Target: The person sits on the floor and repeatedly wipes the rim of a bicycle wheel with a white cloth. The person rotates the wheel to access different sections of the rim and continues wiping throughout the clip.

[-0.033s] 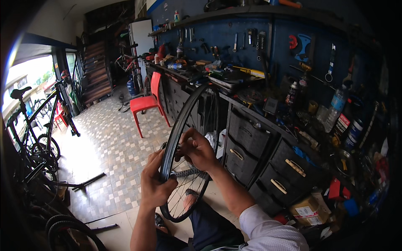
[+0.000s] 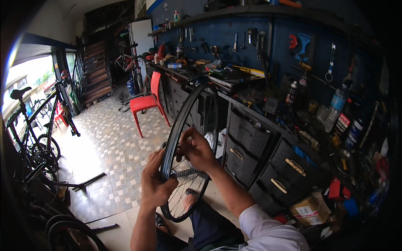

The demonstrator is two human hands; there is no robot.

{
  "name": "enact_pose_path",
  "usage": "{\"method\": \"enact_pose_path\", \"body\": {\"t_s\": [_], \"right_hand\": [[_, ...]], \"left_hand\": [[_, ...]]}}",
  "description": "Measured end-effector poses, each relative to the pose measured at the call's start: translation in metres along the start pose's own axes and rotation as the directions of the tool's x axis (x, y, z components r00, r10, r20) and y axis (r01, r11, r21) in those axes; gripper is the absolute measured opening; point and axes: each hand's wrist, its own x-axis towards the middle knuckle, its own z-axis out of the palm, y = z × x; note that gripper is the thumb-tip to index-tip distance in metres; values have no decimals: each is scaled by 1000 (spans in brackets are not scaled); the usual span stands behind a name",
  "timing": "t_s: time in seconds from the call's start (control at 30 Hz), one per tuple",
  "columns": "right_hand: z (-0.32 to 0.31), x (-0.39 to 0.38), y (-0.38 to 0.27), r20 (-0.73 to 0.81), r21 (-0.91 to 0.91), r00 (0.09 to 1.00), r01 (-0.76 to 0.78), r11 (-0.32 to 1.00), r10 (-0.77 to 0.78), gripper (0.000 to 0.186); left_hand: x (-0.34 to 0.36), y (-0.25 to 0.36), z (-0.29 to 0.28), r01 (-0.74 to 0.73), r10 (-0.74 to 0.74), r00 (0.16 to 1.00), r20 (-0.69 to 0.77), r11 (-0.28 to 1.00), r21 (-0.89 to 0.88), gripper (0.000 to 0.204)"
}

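Observation:
A black bicycle wheel (image 2: pixel 183 109) with thin spokes stands upright in front of me, a little tilted, and no tyre shows on its rim. My left hand (image 2: pixel 156 180) is wrapped round the near left side of the rim, thumb on the rim's outer face. Inside the rim, among the spokes, my right hand (image 2: pixel 197 149) has its fingers curled and pinched together close to the rim. What those fingertips hold, if anything, is too small and hidden to make out. Part of a knobbly tyre (image 2: pixel 186 172) shows behind the spokes.
A workbench with dark drawers (image 2: pixel 245 133) runs along the right, crowded with tools, bottles and cans. Beyond the wheel stands a red chair (image 2: pixel 144 103). Bicycles (image 2: pixel 42 113) and loose tyres (image 2: pixel 63 226) are at the left; a cardboard box (image 2: pixel 310 210) lies low right.

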Motion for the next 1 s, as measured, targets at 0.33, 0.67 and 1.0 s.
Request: {"method": "enact_pose_path", "body": {"t_s": [0.33, 0.67, 1.0], "right_hand": [[41, -3, -31, 170, -908, 840, 337, 250, -515, 35], [27, 7, -22, 198, -830, 874, 390, 398, -443, 27], [-4, 15, 14, 0, 36, 999, -39, 999, 39, 18]], "left_hand": [[1, -1, -4, 146, -148, 985, -93, 989, -28, 69], [6, -7, -11, -7, 7, 997, -79, 1000, 4, 75], [3, -5, -5, 168, -175, 982, -78, 982, -82, 68]]}}
